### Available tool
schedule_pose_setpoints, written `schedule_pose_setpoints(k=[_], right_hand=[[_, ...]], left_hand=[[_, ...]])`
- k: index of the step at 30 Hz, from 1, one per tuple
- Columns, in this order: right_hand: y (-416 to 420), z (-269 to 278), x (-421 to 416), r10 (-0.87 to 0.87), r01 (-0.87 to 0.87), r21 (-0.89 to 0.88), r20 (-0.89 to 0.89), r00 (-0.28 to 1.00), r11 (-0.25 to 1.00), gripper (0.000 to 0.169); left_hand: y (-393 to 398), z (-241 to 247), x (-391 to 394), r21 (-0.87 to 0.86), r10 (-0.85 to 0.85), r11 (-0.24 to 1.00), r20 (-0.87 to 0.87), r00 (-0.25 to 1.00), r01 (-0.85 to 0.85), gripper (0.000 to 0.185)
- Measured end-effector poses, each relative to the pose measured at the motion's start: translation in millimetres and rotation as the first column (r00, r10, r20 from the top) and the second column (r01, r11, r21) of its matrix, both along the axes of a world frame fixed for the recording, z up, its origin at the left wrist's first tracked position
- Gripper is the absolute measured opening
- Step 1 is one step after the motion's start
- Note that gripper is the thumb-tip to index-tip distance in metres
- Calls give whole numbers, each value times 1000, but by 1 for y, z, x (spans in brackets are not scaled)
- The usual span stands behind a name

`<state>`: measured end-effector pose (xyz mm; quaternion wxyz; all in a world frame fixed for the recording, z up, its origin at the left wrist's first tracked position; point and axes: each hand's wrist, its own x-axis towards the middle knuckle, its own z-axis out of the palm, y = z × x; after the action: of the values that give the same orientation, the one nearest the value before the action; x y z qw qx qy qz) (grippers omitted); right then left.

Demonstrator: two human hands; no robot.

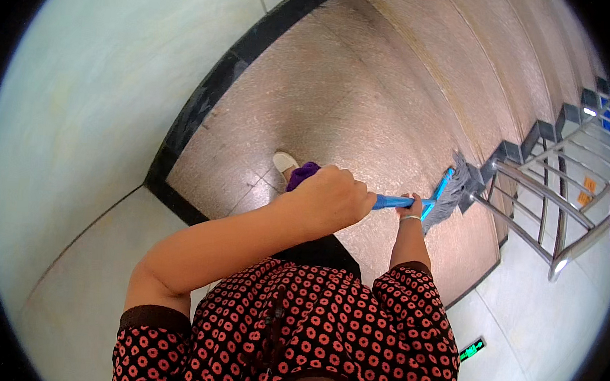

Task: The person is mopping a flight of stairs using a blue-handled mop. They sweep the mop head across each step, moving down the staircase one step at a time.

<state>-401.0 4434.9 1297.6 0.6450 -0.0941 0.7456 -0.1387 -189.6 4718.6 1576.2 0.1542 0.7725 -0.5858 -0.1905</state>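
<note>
My left hand (329,197) grips the upper part of a mop's blue handle (389,202) in front of my body, its fingers closed round it. Lower on the same handle, near the mop head, is my right hand (411,205), wearing a bracelet and also wrapped round the shaft. The mop's grey string head (448,198), on a bright blue bar, rests on the speckled floor against the dark stepped edging by the railing. A purple cloth (302,176) shows just beyond my left forearm; what holds it is hidden.
Stairs (446,58) run along the upper right. A stainless steel railing (548,193) stands at the right. Pale walls with black skirting (201,99) border the left side. My light shoe (285,161) is on the landing, and a green lit sign (471,349) is at lower right.
</note>
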Motion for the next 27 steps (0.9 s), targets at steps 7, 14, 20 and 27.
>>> schedule_pose_setpoints(k=[7, 14, 20, 27], right_hand=[[70, 8, 26, 153, -187, 219, 163, 975, 958, 17], [218, 84, 36, 579, -609, 223, 191, 793, 761, 14], [348, 103, -23, 773, -815, 206, 260, 579, 541, 3], [463, 168, -157, 879, -977, 197, 446, 166, 85, 11]], left_hand=[[108, 90, -31, 140, 250, 950, 194, 949, -279, 13], [222, 191, -190, 152, 624, 686, 381, 683, -711, 27], [263, 228, -401, 160, 784, 363, 479, 394, -918, 27], [246, 275, -599, 168, 879, -108, 476, -16, -980, 32]])
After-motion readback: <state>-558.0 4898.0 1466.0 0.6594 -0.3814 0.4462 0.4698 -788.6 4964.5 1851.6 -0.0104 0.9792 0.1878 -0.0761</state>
